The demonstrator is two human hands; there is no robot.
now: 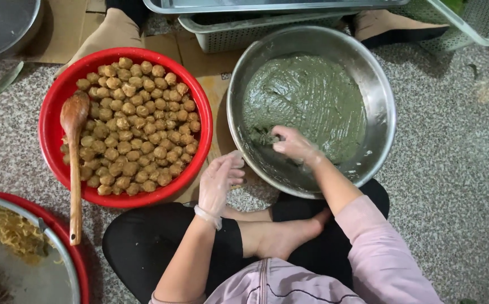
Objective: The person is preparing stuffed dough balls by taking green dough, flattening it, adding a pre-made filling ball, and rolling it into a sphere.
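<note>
The right hand (292,145), in a thin clear glove, reaches into the steel bowl (380,101) and presses its curled fingers into the near edge of the green dough (312,101), pinching a bit of it. The left hand (217,181), gloved the same way, hovers open with the palm turned toward the bowl, fingers loosely spread and holding nothing, just at the bowl's near rim and between it and the red basin (50,126). The green dough is spread across the bottom and far wall of the steel bowl, which sits on the speckled floor (458,169) in front of the person's crossed legs (160,242); a bare foot (284,236) shows beneath the right forearm. To the left, the red basin is heaped with small brown balls (137,124), and a wooden spoon (74,163) lies across its left side with the handle sticking out over the near rim. At the lower left corner another bowl (59,253) holds some yellow shreds (14,231). Beyond the steel bowl stand plastic baskets (222,34) and a metal tray (267,5), with flattened cardboard (70,28) under the basin.
</note>
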